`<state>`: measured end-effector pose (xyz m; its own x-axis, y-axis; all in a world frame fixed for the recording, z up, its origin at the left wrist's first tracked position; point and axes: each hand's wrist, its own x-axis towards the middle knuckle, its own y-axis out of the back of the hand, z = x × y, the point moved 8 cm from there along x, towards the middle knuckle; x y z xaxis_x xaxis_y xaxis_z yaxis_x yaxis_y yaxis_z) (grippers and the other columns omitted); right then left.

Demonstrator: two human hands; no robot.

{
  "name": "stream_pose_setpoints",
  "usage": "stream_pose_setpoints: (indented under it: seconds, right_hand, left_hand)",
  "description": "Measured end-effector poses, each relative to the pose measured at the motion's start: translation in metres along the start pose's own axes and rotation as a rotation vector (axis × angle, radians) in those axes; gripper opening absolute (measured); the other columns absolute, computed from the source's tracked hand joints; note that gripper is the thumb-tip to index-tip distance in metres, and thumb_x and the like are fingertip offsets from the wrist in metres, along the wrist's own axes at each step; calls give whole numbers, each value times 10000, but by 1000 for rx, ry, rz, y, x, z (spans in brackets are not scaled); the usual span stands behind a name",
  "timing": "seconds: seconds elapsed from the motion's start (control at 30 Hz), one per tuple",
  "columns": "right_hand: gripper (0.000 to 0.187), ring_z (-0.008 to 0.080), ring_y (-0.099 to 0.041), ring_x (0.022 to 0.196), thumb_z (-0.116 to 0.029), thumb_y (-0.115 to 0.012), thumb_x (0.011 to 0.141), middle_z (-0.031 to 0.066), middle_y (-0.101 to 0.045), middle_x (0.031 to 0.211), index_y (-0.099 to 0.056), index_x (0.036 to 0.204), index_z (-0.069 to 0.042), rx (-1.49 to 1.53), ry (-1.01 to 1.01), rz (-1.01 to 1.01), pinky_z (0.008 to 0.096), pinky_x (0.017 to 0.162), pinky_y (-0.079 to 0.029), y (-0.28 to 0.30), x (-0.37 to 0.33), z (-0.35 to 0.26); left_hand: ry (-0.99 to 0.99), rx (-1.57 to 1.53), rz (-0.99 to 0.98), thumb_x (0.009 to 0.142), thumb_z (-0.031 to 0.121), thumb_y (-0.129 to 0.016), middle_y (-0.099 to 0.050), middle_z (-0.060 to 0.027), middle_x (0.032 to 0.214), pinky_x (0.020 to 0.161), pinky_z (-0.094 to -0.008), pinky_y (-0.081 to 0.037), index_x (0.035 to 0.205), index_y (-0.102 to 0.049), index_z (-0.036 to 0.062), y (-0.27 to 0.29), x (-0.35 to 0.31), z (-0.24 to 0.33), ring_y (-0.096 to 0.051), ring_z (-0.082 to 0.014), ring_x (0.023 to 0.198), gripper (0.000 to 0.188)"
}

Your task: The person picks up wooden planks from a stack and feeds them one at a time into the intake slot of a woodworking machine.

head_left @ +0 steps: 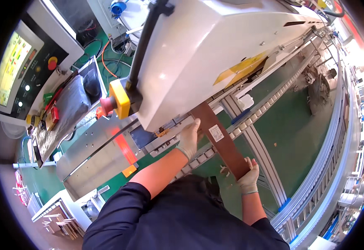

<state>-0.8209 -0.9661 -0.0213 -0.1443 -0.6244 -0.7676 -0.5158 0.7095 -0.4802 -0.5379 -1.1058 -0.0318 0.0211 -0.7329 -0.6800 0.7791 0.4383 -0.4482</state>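
Observation:
A long brown board [228,151] with a white square label [216,133] lies slantwise, its far end at the edge of the large white machine [186,54]. My left hand [188,139], in a pale glove with bare fingertips, holds the board's left edge near that far end; part of its fingers is hidden beneath. At the near end, my right hand [249,177], gloved likewise, grips the corner with the thumb on top. Under its middle, the board crosses a conveyor rail of small pale rollers [246,122].
A yellow box with a red emergency button [118,100] hangs at the machine's corner. To the left are a metal table [94,160], a control screen [13,68] and a tool tray [71,102]. A curved roller conveyor [321,166] runs along the right. Brown boards [61,225] stand at lower left.

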Motion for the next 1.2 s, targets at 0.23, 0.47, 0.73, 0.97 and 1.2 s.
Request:
stream_pose_setpoints:
  seconds: [0.23,0.47,0.73,0.97,1.2]
  right_hand:
    - [445,371,-637,1155,-494,-410,990,74,-696,1102,-644,1052,-121,114,247,117,623,1013,-485,30,52,-74]
    - [492,304,-637,1115,-489,-426,1001,79,-702,1174,-675,1152,-93,180,569,-100,539,1007,-489,64,118,-162]
    - [376,178,-638,887,-419,-439,1084,6,-653,920,-630,1009,-103,-83,544,-9,330,782,-534,11,82,25]
    - [183,331,-733,954,-199,-658,961,153,-752,963,-748,1035,-59,-1486,1030,-1269,415,858,-576,-201,-128,236]
    - [175,381,-717,867,-197,-704,913,181,-738,935,-754,1034,-81,-1860,1101,-1313,453,792,-567,-183,-132,343]
  left_hand:
    - [-8,217,-81,1018,474,-634,-679,-12,912,649,-257,-494,1062,-667,89,-76,39,6,-643,-126,742,389]
    - [-388,789,-370,990,324,-555,-572,-37,704,649,-332,-432,792,-643,24,-41,18,9,-542,-151,676,371]
    - [-499,1512,-196,1027,312,-520,-712,-242,1027,839,-504,-542,1043,-703,34,207,-114,22,-679,-447,955,334]
    - [71,1609,515,985,395,-556,-730,-212,1135,904,-491,-564,1145,-718,67,596,-148,-1,-706,-392,1039,399]
    - [-210,1022,864,980,374,-547,-716,-216,1182,974,-463,-525,1170,-713,47,626,-306,39,-678,-387,1114,413]
